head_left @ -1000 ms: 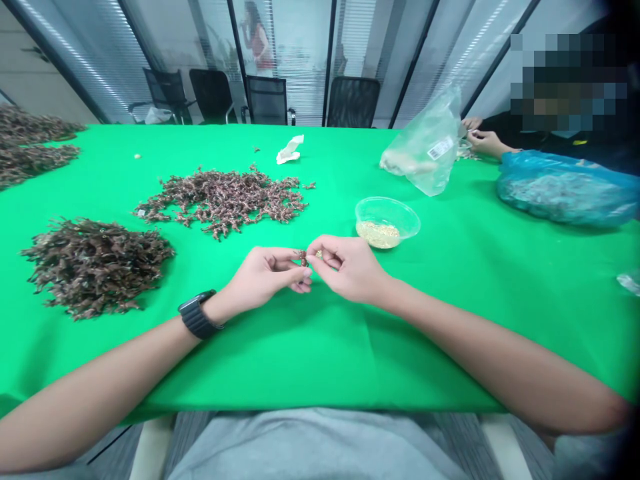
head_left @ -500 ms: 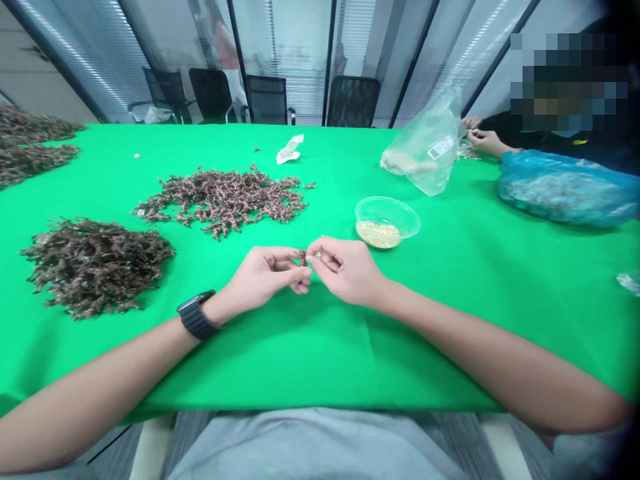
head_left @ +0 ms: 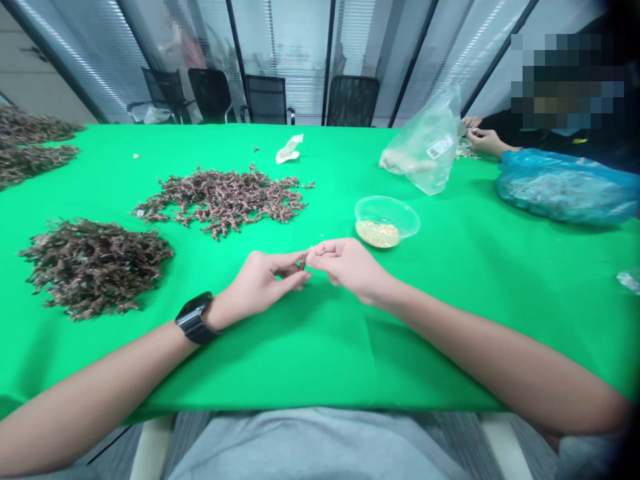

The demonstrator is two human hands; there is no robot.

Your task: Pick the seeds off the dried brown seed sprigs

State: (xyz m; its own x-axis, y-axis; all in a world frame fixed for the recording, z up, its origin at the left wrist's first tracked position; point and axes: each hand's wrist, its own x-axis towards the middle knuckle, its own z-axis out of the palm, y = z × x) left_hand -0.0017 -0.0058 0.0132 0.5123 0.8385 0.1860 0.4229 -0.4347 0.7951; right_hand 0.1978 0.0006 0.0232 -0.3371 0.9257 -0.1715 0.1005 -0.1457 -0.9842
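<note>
Between thumb and fingers, my left hand (head_left: 263, 281) pinches a small reddish-brown figure-like piece (head_left: 303, 263). My right hand (head_left: 353, 270) meets it from the right, thumb and fingertips pressed together at the piece. A tiny pale-gold bit shows by the right fingertips, too small to name. Just beyond the right hand stands a clear plastic bowl (head_left: 411, 224) with yellowish grains (head_left: 377, 233) in its bottom. Many small brown pieces (head_left: 227, 197) lie spread out past my left hand. A taller heap of brown pieces (head_left: 97, 267) sits to the left.
On the green cloth (head_left: 310, 360) are a crumpled white paper (head_left: 289, 149), a clear bag (head_left: 425, 150) and a full blue bag (head_left: 565, 190). More brown heaps (head_left: 35, 140) lie far left. At the far right a co-worker's hands (head_left: 487, 141) handle something small. Chairs (head_left: 353, 100) stand behind.
My right hand has turned slightly, and its fingers have closed in over the piece. The left fingers have drawn together a little. A person behind the glass has moved left.
</note>
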